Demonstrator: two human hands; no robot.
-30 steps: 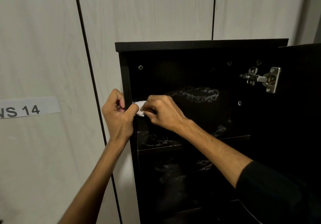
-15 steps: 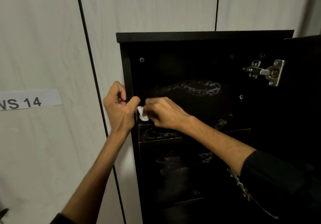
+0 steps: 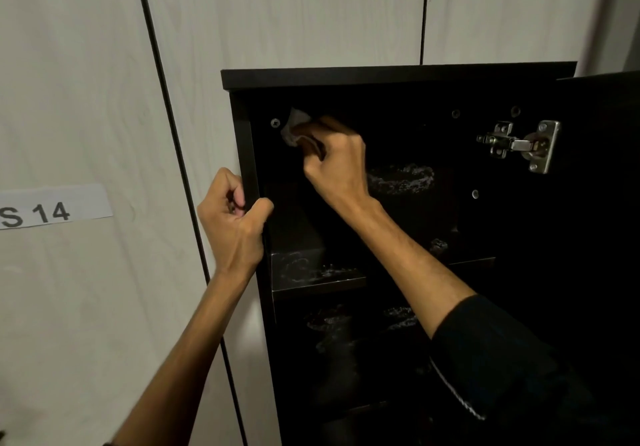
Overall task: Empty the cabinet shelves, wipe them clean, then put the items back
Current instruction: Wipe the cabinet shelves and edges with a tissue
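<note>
Right hand (image 3: pixel 334 165) had the wipe cloth (image 3: pixel 293 127) bunched in curled fingers, pressed high on the cabinet (image 3: pixel 398 74) inner left wall. Cloth looked soft, light, limp — best gripped wadded. Left hand (image 3: pixel 235 224) was clamped round the front edge — a steadying hold, I'd judge.

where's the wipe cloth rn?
Head view: cloth is in the right hand, high inside the cabinet, upper left by a screw.

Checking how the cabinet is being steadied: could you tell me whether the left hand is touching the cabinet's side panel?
Touching. The head view shows the left hand gripping the side panel's front edge, thumb inside, fingers outside.
</note>
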